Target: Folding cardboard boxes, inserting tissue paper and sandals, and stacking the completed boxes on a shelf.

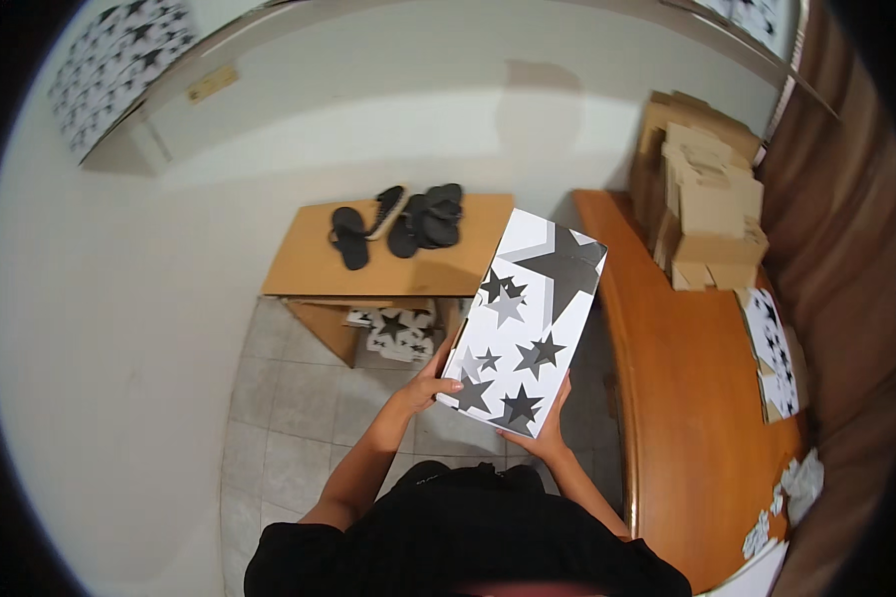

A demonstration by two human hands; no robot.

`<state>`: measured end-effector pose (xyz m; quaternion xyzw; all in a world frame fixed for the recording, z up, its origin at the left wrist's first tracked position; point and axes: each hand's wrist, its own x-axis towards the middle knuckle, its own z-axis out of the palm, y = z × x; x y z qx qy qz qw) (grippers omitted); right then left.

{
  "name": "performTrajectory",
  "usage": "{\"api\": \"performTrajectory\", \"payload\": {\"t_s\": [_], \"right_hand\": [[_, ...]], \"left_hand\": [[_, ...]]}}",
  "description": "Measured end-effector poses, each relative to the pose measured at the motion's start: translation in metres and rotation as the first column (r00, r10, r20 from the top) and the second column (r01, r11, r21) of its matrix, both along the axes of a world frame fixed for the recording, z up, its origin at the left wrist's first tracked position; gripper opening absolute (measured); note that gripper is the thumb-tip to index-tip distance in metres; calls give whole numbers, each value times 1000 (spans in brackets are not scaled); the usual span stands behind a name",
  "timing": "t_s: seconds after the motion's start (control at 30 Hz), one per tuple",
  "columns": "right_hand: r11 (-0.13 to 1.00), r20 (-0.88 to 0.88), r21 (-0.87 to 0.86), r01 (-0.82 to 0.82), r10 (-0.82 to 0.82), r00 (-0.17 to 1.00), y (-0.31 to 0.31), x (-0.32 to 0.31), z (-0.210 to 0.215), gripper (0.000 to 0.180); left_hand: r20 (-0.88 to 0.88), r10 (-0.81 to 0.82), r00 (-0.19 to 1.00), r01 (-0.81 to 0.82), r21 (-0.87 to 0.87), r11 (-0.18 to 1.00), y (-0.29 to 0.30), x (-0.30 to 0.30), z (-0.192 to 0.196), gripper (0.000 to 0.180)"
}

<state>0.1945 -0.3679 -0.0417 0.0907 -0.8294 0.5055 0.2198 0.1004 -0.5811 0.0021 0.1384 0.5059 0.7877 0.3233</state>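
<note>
Mid-frame, I've left hand and right hand gripping the star-printed cardboard box near its lower end, so it could tip.

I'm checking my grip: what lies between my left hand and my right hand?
In the head view, the near end of the white star-printed box lies there, your left hand and right hand holding opposite sides.

Packing room, stacked cardboard, star-print box, black sandals, desk
</note>
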Motion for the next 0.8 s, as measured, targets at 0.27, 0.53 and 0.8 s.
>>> {"api": "performTrajectory", "payload": {"t_s": [0.27,0.53,0.8], "right_hand": [[958,-252,64,-281,288,924,-106,-112,40,123],[834,-516,152,-531,525,677,-129,-209,43,117],[633,-679,167,-756,629,377,-147,-270,-5,109]], "left_hand": [[-352,372,859,-399,-4,917,-121,-21,57,106],[-388,635,668,-690,-5,723,-145,-25,40,112],[-519,746,417,-824,129,551,-128,-16,-24,119]]}}
